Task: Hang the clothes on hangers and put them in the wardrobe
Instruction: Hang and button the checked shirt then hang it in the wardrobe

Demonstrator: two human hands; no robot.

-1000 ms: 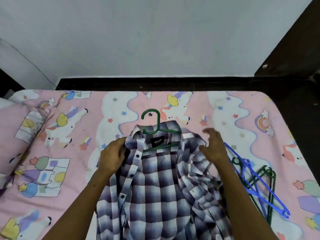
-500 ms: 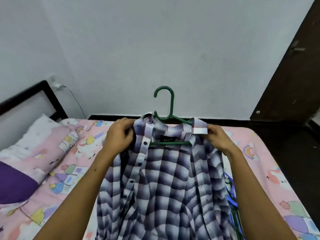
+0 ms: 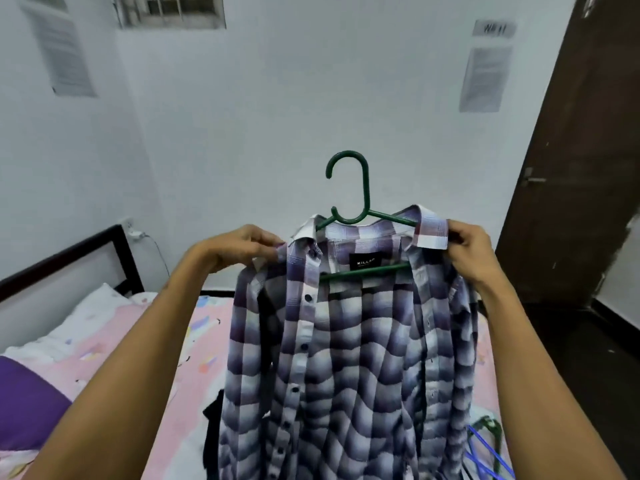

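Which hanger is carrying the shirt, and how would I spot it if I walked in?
Look above the pink bed: both hands, left hand and right hand, hold up a purple checked shirt by its collar. The green hanger sits inside it, hook poking up against the white wall. The spare hangers lie on the bed at lower right.

Shirt: purple-and-white checked shirt [image 3: 349, 358] hangs open on a green hanger [image 3: 360, 216], held up above a pink patterned bed [image 3: 104, 355].
Left hand: left hand [image 3: 239, 249] pinches the shirt's shoulder.
Right hand: right hand [image 3: 472, 251] grips the collar (near its tip).
Bed corner: blue and green spare hangers [image 3: 485, 448].
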